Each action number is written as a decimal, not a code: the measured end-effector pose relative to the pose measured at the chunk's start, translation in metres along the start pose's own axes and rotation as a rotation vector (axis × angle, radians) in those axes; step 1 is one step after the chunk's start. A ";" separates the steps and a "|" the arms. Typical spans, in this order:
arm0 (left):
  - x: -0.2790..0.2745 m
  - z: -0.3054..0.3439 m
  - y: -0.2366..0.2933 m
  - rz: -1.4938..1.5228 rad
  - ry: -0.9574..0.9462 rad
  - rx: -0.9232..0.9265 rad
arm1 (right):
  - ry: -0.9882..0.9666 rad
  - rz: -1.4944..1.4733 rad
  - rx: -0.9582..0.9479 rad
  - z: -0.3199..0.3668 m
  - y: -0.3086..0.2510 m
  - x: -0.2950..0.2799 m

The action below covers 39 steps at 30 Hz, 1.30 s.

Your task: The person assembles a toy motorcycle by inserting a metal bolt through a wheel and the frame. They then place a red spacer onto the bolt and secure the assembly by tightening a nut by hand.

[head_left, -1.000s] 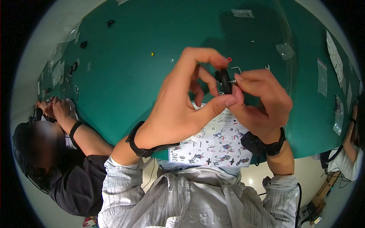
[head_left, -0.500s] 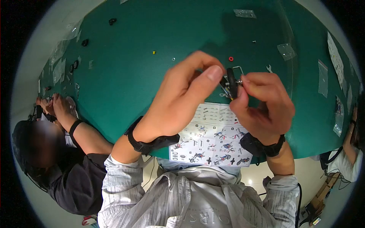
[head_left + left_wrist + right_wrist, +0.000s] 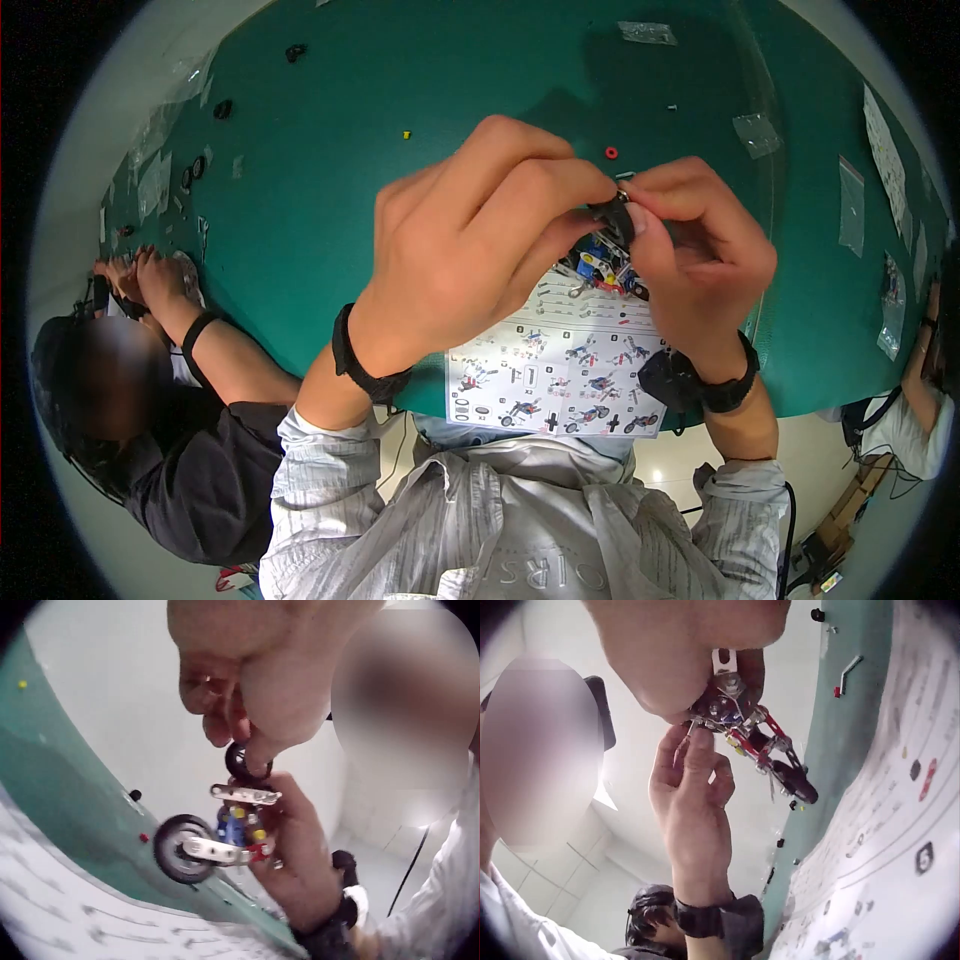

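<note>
Both hands meet over the table around a model motorcycle (image 3: 597, 268) built from metal strips and blue, yellow and red pieces. My left hand (image 3: 465, 230) pinches a small black wheel (image 3: 238, 760) at one end of the model between thumb and fingers. On the other side, my right hand (image 3: 705, 245) grips the model by its body, thumb against the wheel in the head view. A second wheel (image 3: 186, 849) with a black tyre sticks out at the free end, between two strips. Fingers cover much of the model's middle.
A printed instruction sheet (image 3: 555, 385) lies under the hands at the table's front edge. Beyond are a red ring (image 3: 611, 153), a yellow piece (image 3: 406, 134), a screw (image 3: 672, 107) and a plastic bag (image 3: 757, 134). Another person (image 3: 150, 370) works at the left.
My left hand first spread around the wheel, then lifted off, and now pinches it with the fingers over the top. The model has tilted, bringing its coloured body into sight below the hands.
</note>
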State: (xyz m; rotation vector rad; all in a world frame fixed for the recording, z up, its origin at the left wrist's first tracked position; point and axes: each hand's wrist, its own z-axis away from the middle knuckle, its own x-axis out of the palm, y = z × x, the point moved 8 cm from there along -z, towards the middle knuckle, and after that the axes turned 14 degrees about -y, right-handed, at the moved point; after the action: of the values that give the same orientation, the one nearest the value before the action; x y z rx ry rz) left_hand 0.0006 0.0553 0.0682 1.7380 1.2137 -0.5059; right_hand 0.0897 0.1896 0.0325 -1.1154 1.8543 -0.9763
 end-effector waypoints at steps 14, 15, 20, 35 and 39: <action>0.006 0.003 -0.005 0.134 -0.009 -0.200 | -0.189 -0.353 0.277 0.000 0.027 0.015; 0.006 0.003 -0.007 0.137 -0.013 -0.231 | -0.189 -0.416 0.296 0.000 0.029 0.015; 0.008 0.007 -0.017 0.217 -0.005 -0.389 | -0.246 -0.387 0.291 0.002 0.028 0.024; 0.023 0.021 -0.034 0.697 0.043 -0.673 | -0.187 -0.118 0.302 0.004 0.023 0.026; 0.018 0.019 -0.035 0.661 0.032 -0.639 | -0.187 -0.230 0.420 0.003 0.027 0.022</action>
State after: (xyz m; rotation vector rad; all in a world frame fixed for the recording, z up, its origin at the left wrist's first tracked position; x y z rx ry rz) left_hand -0.0197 0.0508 0.0298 1.4559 0.6430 0.2823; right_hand 0.0752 0.1778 0.0035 -1.1275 1.3124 -1.2748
